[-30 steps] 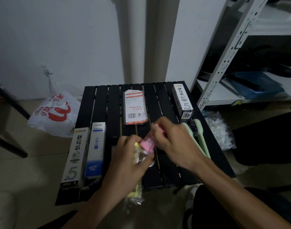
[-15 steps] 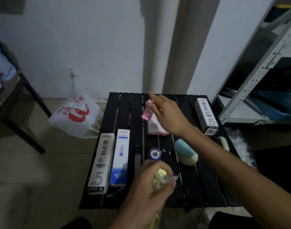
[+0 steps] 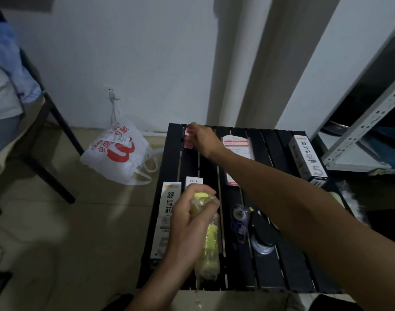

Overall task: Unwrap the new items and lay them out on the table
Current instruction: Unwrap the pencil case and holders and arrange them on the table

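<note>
Right grip [image 3: 203, 140] pinches a small pink item [image 3: 188, 138] at the table's [image 3: 293, 265] far edge; carded pack [image 3: 237, 145] just right of it. Left grip [image 3: 188, 223] clutches a clear-wrapped yellow pack [image 3: 209, 245], partly hiding a white box [image 3: 167, 218]; correction tape [image 3: 239, 218] to its right.

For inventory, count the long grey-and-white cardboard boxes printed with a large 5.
2: near box on the black slatted table's left edge by the left hand, far box at its right edge. Arms may hide others.
</note>
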### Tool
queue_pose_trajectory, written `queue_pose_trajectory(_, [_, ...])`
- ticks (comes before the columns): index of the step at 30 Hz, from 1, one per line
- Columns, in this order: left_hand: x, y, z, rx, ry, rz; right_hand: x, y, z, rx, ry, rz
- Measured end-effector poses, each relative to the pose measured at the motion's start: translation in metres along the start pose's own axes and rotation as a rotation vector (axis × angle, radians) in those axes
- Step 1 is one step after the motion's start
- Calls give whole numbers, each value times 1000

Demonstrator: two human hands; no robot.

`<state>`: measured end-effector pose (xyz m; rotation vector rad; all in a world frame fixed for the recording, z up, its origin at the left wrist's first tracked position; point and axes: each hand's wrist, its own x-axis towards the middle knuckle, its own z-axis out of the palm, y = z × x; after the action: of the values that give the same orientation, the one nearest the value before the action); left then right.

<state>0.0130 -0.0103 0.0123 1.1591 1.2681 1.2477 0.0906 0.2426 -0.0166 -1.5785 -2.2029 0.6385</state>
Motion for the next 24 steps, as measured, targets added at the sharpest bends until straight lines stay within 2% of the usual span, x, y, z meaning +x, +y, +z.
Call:
queue_pose_trajectory(3, [5,1,-1,-18,24,-7,-1,7,1,-46,0,32])
queue_pose_trajectory(6, [8,2,-1,-31,39,-31,0,6,-2,-167,-67,-15])
queue_pose_trajectory(10, [9,4,3,-56,31,-21,-3,1,-17,-159,-76,-22])
queue_pose_trajectory(12, [11,4,5,-63,14,0,-14,-5,-30,-170,-15,-35])
queue_pose_trajectory(15, [13,3,12,-147,-10,-3,-66,-16,-58,14,147,-64])
queue_pose_trajectory(18, [14,2,21,-372,-45,-29,-153,-19,-75,279,188,19])
queue_pose_trajectory(21, [15,3,32,-408,-39,-43,-231,-19,-80,543,74,179])
queue_pose_trajectory(24, [12,3,43,-359,-24,-43,-270,-14,-68,530,-158,206])
